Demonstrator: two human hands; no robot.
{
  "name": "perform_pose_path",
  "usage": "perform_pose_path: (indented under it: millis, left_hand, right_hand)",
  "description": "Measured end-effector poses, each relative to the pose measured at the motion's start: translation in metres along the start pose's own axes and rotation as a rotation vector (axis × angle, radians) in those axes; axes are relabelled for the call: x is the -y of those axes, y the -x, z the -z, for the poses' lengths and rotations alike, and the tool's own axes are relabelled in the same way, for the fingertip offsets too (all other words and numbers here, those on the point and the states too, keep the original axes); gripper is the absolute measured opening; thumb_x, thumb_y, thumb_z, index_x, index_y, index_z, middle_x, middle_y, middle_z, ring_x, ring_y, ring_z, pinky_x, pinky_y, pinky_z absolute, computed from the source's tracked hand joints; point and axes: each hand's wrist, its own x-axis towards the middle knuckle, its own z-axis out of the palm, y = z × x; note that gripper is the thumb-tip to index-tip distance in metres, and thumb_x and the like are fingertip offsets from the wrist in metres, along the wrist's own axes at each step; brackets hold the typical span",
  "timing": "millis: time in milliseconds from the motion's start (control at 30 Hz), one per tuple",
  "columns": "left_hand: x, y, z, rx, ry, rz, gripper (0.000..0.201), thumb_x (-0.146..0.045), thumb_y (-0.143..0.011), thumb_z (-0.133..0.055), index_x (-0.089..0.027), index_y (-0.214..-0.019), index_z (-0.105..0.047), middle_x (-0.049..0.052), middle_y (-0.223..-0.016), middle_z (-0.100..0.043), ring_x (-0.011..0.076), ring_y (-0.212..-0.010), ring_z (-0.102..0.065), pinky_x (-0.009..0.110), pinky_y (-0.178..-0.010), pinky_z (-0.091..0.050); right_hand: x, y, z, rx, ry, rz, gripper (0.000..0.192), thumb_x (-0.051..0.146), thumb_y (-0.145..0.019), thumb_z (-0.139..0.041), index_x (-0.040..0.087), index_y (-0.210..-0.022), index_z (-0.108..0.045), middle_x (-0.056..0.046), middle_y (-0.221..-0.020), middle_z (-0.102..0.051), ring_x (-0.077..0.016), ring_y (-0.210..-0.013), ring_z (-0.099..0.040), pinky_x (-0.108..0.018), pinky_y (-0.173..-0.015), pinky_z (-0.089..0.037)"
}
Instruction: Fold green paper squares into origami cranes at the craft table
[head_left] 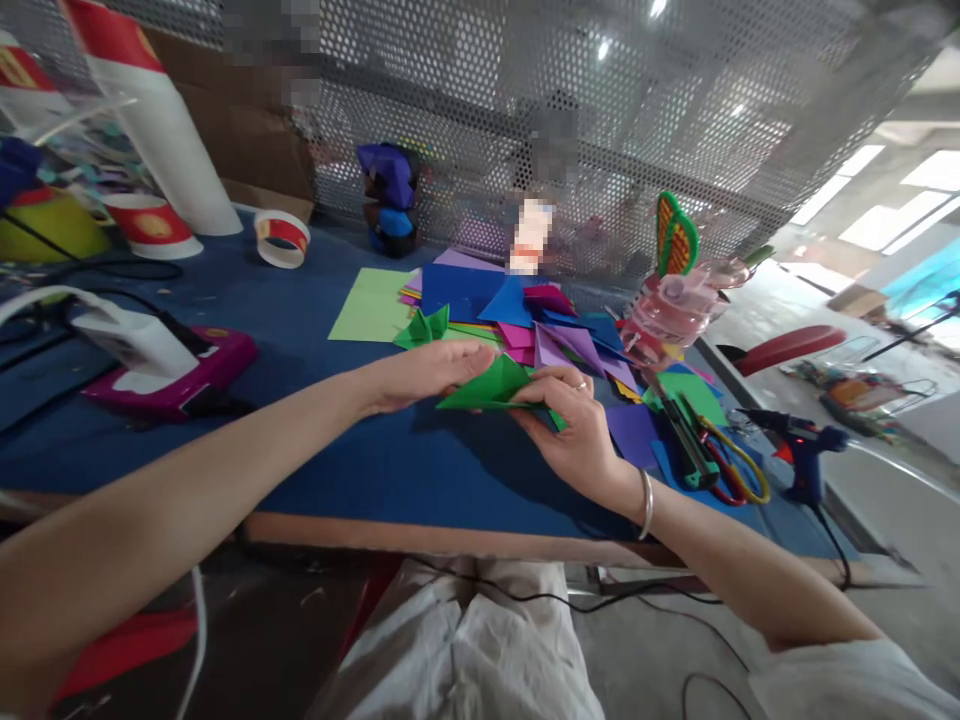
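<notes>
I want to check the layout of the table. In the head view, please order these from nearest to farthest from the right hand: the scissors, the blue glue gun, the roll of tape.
1. Scissors: just to the right of the right hand.
2. Blue glue gun: farther right, near the table's edge.
3. Roll of tape: far left, at the back of the table.

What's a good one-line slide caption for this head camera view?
Both hands, left hand and right hand, fold a green paper over a blue table beside a pile of coloured sheets.
</notes>
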Motion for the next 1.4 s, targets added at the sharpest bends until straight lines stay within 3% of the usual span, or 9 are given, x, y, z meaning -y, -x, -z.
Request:
perform_pose_path:
  millis: [133, 433, 667, 833, 933, 1033, 1100, 1200, 1400]
  left_hand:
    - [-0.001, 0.003, -0.004, 0.154, 0.074, 0.042, 0.059, -0.073, -0.075, -0.079, -0.021, -0.102, -0.074, 0.007, -0.099, -0.076, 0.0198, -0.088, -0.071, 0.03, -0.075, -0.06]
    - [0.005, -0.001, -0.012, -0.232, 0.218, 0.109, 0.038, -0.055, -0.073, -0.085, -0.019, -0.081, -0.075, 0.004, -0.083, -0.079, 0.0198, -0.08, -0.072, 0.029, -0.07, -0.058]
    - [-0.001, 0.003, -0.027, -0.277, 0.325, 0.171, 0.019, -0.037, -0.076, -0.076, -0.019, -0.074, -0.07, 0.003, -0.073, -0.075, 0.0185, -0.068, -0.07, 0.028, -0.062, -0.057]
    - [0.005, 0.008, -0.017, -0.286, -0.123, 0.073, 0.039, -0.036, -0.077, -0.071, -0.019, -0.111, -0.066, -0.001, -0.065, -0.066, 0.0202, -0.065, -0.069, 0.03, -0.061, -0.057]
    - [0.012, 0.018, -0.01, -0.367, -0.581, -0.216, 0.063, -0.03, -0.081, -0.068, -0.017, -0.14, -0.051, 0.013, -0.113, -0.074, 0.0291, -0.106, -0.072, 0.041, -0.085, -0.062]
    - [0.019, 0.039, -0.013, -0.243, -0.954, -0.546, 0.05, -0.015, -0.09, -0.056, -0.019, -0.14, -0.056, 0.016, -0.156, -0.053, 0.0321, -0.149, -0.046, 0.054, -0.122, -0.04]
    - [0.024, 0.054, -0.018, -0.083, -1.014, -0.623, 0.044, -0.013, -0.096, -0.052, -0.021, -0.139, -0.058, 0.012, -0.15, -0.061, 0.0258, -0.143, -0.054, 0.046, -0.122, -0.043]
    - [0.03, 0.071, -0.024, 0.049, -1.039, -0.626, 0.058, -0.045, -0.092, -0.07, -0.012, -0.138, -0.058, 0.018, -0.138, -0.069, 0.0298, -0.127, -0.067, 0.045, -0.112, -0.054]
    - [0.032, 0.071, -0.035, -0.064, -1.214, -0.736, 0.038, -0.036, -0.102, -0.058, -0.007, -0.123, -0.068, 0.019, -0.128, -0.074, 0.0287, -0.118, -0.073, 0.042, -0.105, -0.06]
  right_hand:
    - [-0.003, -0.001, 0.004, -0.051, 0.011, 0.1, 0.012, 0.016, -0.094, -0.066, 0.025, -0.087, -0.073, -0.002, -0.096, -0.08, -0.0232, -0.109, -0.067, -0.043, -0.097, -0.046]
    - [-0.008, 0.002, 0.01, -0.009, 0.344, 0.347, 0.017, 0.01, -0.093, -0.063, 0.024, -0.095, -0.072, -0.001, -0.11, -0.08, -0.0235, -0.118, -0.066, -0.044, -0.102, -0.035]
    - [-0.001, 0.002, 0.018, -0.014, 0.369, 0.482, 0.017, 0.019, -0.101, -0.06, 0.025, -0.113, -0.071, 0.001, -0.107, -0.081, -0.0172, -0.103, -0.071, -0.038, -0.095, -0.044]
    - [-0.007, 0.008, 0.017, -0.006, 0.164, 0.461, 0.024, 0.003, -0.095, -0.053, 0.017, -0.101, -0.071, -0.007, -0.103, -0.081, -0.0171, -0.095, -0.075, -0.033, -0.085, -0.058]
    - [-0.008, 0.014, 0.017, 0.046, 0.059, 0.402, 0.027, 0.0, -0.094, -0.049, 0.017, -0.098, -0.069, -0.008, -0.103, -0.081, -0.0165, -0.096, -0.077, -0.031, -0.085, -0.064]
    - [-0.006, 0.02, 0.015, 0.083, 0.033, 0.4, 0.025, -0.001, -0.092, -0.05, 0.016, -0.095, -0.068, -0.01, -0.103, -0.082, -0.0173, -0.097, -0.078, -0.03, -0.087, -0.065]
    - [-0.005, 0.023, 0.015, 0.115, 0.019, 0.416, 0.024, -0.002, -0.09, -0.051, 0.015, -0.094, -0.068, -0.01, -0.102, -0.082, -0.0181, -0.097, -0.079, -0.03, -0.089, -0.065]
    - [-0.005, 0.026, 0.015, 0.173, -0.012, 0.403, 0.023, -0.001, -0.09, -0.052, 0.016, -0.095, -0.067, -0.009, -0.102, -0.082, -0.0185, -0.099, -0.079, -0.031, -0.088, -0.064]
    - [-0.01, 0.028, 0.018, 0.251, -0.023, 0.383, 0.017, 0.005, -0.089, -0.056, 0.02, -0.093, -0.061, -0.008, -0.109, -0.082, -0.0209, -0.102, -0.079, -0.038, -0.09, -0.061]
